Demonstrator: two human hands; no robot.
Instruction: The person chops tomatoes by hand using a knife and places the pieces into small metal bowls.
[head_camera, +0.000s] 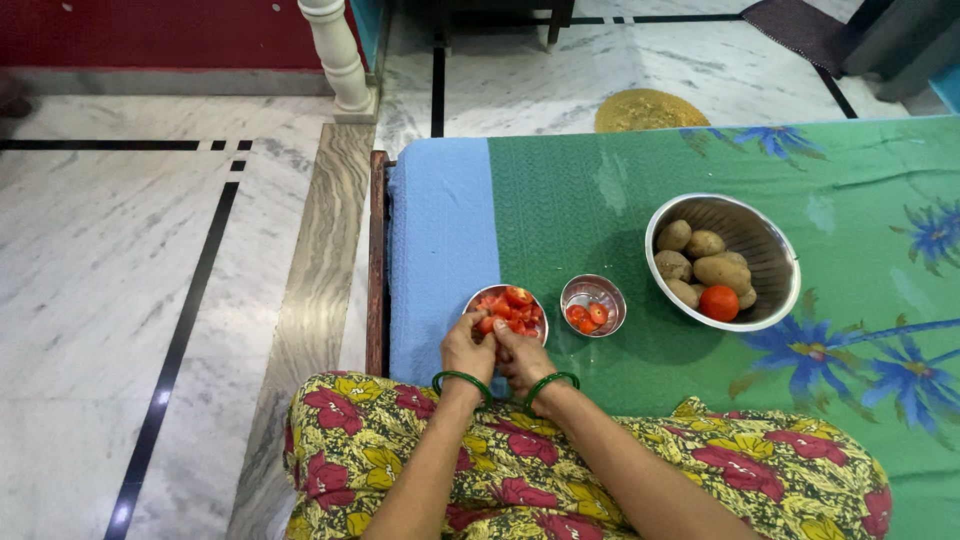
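Both hands, left hand (466, 350) and right hand (522, 358), pinch a tomato piece (490, 324) at the small steel bowl (477, 298).

Green bangle on each wrist, yellow-and-red floral garment (520, 470)

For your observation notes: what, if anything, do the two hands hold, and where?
Both hands, left and right, meet over the tomato bowl; what they hold cannot be told.

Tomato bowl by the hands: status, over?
Left hand and right hand together at the near rim of the small steel bowl, on a tomato piece. Bowl holds cut tomato pieces. Second small bowl beside; nothing in the way.
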